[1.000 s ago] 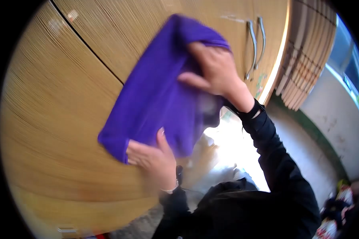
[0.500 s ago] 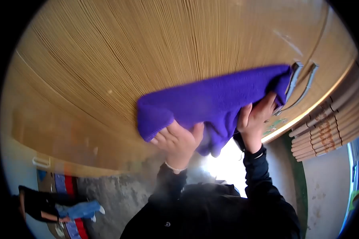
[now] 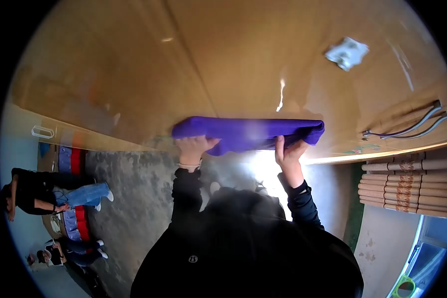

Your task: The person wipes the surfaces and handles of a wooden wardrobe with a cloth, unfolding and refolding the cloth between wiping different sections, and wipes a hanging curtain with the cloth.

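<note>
A folded purple cloth (image 3: 251,134) lies against a shiny wooden surface (image 3: 223,74), close to its lower edge. My left hand (image 3: 193,149) grips the cloth's left end, with the fingertips partly hidden behind it. At the right end, my right hand (image 3: 290,155) is closed on the cloth, its thumb in front. Some of the cloth's folds hang loose between both hands.
Two curved metal handles (image 3: 407,130) stick out of the wood at right. A small pale, crumpled-looking patch (image 3: 347,52) sits higher up. Beige curtains (image 3: 407,184) hang at far right. A person (image 3: 49,191) is at left, another person (image 3: 74,252) below.
The view has shifted, showing more wood above the cloth. Both hands and the cloth sit higher in view; the cloth looks narrower and flatter. The handles now appear farther from my right hand.
</note>
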Tool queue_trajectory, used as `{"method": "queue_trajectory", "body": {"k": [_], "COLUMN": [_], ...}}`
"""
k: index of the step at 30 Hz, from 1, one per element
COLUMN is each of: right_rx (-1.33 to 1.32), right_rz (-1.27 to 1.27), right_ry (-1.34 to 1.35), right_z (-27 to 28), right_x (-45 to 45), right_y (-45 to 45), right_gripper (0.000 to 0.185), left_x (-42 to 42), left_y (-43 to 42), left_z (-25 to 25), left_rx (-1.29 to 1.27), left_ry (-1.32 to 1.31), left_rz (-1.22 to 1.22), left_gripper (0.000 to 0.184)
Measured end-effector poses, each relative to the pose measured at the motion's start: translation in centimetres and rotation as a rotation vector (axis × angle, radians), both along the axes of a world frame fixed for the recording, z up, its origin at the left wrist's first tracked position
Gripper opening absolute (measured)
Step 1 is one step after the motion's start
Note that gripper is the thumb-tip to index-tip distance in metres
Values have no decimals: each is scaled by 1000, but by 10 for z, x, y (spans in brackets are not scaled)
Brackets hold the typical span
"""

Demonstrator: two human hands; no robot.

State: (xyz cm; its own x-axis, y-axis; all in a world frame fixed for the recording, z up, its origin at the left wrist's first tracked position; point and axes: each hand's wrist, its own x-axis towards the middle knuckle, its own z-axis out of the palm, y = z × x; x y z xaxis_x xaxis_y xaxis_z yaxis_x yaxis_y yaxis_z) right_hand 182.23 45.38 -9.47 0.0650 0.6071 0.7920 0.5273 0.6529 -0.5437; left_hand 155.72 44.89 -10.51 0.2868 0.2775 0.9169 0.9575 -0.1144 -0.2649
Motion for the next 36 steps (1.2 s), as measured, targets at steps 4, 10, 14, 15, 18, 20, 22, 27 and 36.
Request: {"method": "queue_trajectory", "body": {"k": [4, 10, 14, 15, 18, 20, 22, 27, 36], "right_rx": [205, 216, 280, 266, 334, 302, 280, 98, 25], "right_rz": [-140, -62, 14, -18, 7, 85, 168, 418, 181], "right_ry": [-109, -341, -345, -345, -325, -358, -396, -607, -484], "right_z": [40, 63, 49, 44, 23, 13, 6, -31, -22], "right_x": [-73, -187, -237, -245, -258, -271, -281, -296, -130], "right_y": [-2, -6, -7, -6, -9, -10, -14, -25, -77], "right_gripper": [48, 26, 26, 26, 27, 27, 28, 36, 38], "left_x": [-71, -183, -221, -225, -227, -235, -238, -229, -122], "left_y": [-8, -21, -33, -32, -37, -46, -59, -90, -133], "left_z": [3, -23, -20, -20, -30, -45, -62, -84, -39], "left_rx": [4, -172, -108, -81, -79, -165, -242, -598, -597], "left_ry": [-90, -386, -258, -226, -240, -313, -391, -568, -506], "left_rz": [-26, 2, 25, 58, 161, 154, 152, 428, 164], "left_gripper": [82, 84, 84, 84, 81, 79, 77, 72, 66]}}
